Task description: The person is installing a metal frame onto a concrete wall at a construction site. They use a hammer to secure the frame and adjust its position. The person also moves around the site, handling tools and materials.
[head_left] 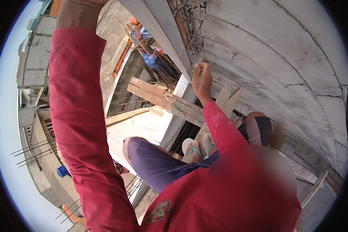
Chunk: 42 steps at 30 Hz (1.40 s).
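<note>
Both your arms are stretched out ahead of you, in red sleeves.

Your left arm runs up the frame's left side; your left hand [79,5] is cut off at the top edge, so only wrist and hand base show and its fingers can't be read. Your right hand [202,80] is extended, back toward you, fingers [199,69] curled loosely inward, the forearm angling down to your shoulder.
</note>
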Available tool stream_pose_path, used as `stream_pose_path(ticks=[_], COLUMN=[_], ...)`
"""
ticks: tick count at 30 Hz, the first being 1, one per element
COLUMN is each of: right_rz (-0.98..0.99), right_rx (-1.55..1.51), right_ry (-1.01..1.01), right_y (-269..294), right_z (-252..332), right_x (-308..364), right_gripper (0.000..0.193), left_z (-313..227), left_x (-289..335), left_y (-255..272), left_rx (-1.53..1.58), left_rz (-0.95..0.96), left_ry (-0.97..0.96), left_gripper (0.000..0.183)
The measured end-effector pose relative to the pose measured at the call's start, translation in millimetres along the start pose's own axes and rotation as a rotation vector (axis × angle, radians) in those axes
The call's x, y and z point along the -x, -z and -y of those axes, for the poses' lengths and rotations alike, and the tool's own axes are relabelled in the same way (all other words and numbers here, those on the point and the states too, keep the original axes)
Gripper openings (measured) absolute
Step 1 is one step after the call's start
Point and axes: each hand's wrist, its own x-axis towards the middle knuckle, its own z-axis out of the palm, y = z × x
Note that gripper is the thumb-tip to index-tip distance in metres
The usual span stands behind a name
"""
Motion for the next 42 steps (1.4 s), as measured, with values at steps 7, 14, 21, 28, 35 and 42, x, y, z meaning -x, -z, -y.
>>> stream_pose_path(ticks=[7,14,21,28,35,42], right_rz=[0.522,0.681,0.78,0.253,0.088,0.258], right_rx=[0.782,0.803,0.625,0.066,0.424,0.694], right_ry=[0.389,0.246,0.021,-0.065,0.742,0.895], right_y=[-88,-103,-41,101,205,200], right_z=[-185,-217,-164,-18,142,197], right_x=[164,159,153,157,-7,-45], right_gripper=[0.02,0.018,0.017,0.013,0.029,0.032], left_z=[-8,-18,-4,7,13,7], left_x=[2,-4,-7,5,3,2], left_y=[-28,-32,-26,-31,-27,-28], left_rx=[0.002,0.067,0.137,0.038,0.045,0.115], left_rz=[-0.446,-0.255,0.019,-0.287,-0.32,-0.259], left_ry=[0.027,0.172,0.086,-0.018,-0.029,0.026], left_gripper=[0.027,0.029,0.027,0.026,0.021,0.02])
